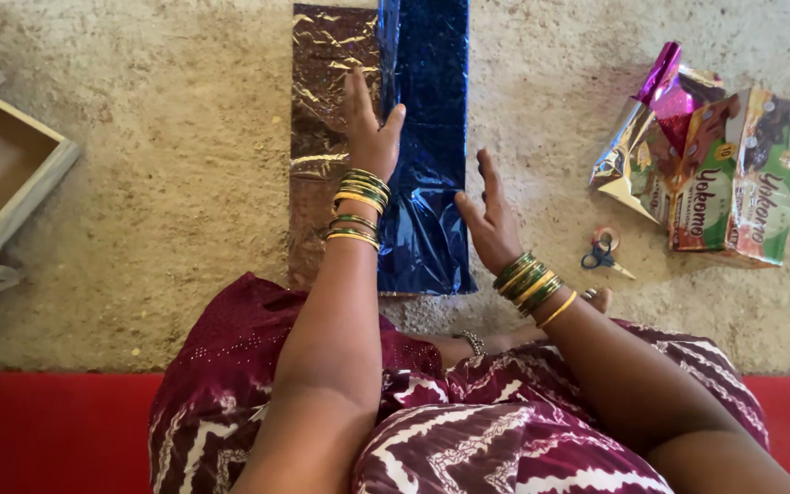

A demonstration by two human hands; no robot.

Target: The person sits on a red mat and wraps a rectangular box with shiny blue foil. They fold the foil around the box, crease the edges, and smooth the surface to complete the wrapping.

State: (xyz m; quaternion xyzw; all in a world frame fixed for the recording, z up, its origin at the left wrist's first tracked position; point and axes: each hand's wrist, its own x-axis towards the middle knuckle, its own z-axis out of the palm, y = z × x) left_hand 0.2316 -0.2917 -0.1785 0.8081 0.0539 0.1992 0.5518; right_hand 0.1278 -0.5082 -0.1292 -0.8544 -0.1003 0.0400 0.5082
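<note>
**Foil sheets on the floor, both hands flat and open**

Item 1. Your left hand [369, 128]: palm down, fingers stretched out and together, thumb spread to the side. It presses on the seam where the two foil sheets meet. It clamps nothing. Green and gold bangles ring the wrist.

Item 2. Your right hand [486, 220]: open, fingers straight and a little apart, set at the right edge of the blue sheet near its lower end. Whether the palm touches the foil or hovers just over it cannot be told. It holds nothing. Bangles of the same kind sit on this wrist.

Item 3. Blue foil sheet [427, 165]: long, glittery, crinkled, lying flat on the sandy floor [185, 183] straight ahead of you, running from the top edge of the view down to just before your knees. Its left edge overlaps the brown sheet.

Item 4. Brown metallic foil sheet [322, 101]: lies flat, just left of the blue one and partly under it.

Item 5. Small scissors [603, 252]: blue handles, on the floor to your right, well apart from both hands.

Item 6. Pile of shiny printed wrappers [715, 165]: silver, pink and green, beyond the scissors.

Item 7. Wooden tray [25, 197]: at the far left, partly cut off.
</note>
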